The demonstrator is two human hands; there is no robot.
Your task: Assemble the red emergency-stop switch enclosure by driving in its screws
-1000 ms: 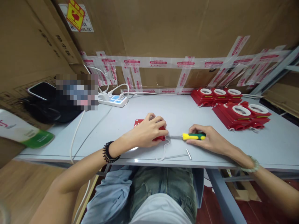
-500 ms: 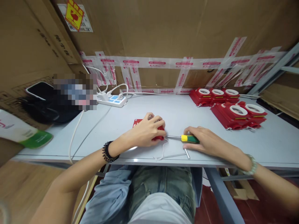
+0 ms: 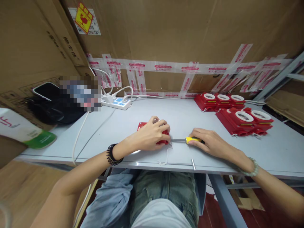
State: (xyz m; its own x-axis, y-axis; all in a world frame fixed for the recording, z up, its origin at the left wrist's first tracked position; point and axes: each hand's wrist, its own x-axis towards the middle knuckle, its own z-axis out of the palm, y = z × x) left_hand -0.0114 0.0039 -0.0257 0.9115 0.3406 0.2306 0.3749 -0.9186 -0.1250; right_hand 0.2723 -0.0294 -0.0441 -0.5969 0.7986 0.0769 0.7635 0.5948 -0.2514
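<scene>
My left hand is closed over a red housing, pressing it to the table near the front edge. Most of that housing is hidden under the palm and fingers. On the right, my right hand grips the yellow handle of a screwdriver. Its metal shaft points left and its tip meets the housing's right end; where exactly it seats is hidden. A white string trails down from that end to the table. Below the screwdriver, by the edge, lies a thin metal rod with a crosspiece.
Several red housings with white rings stand at the back right. A white power strip with plugs and cables sits at the back left, beside a black bag and a white-green tube. Taped cardboard walls the back.
My right hand's fingers have wrapped further over the screwdriver handle, which shows more yellow and less green. The left hand keeps its hold on the housing. The whole view has shifted slightly.
</scene>
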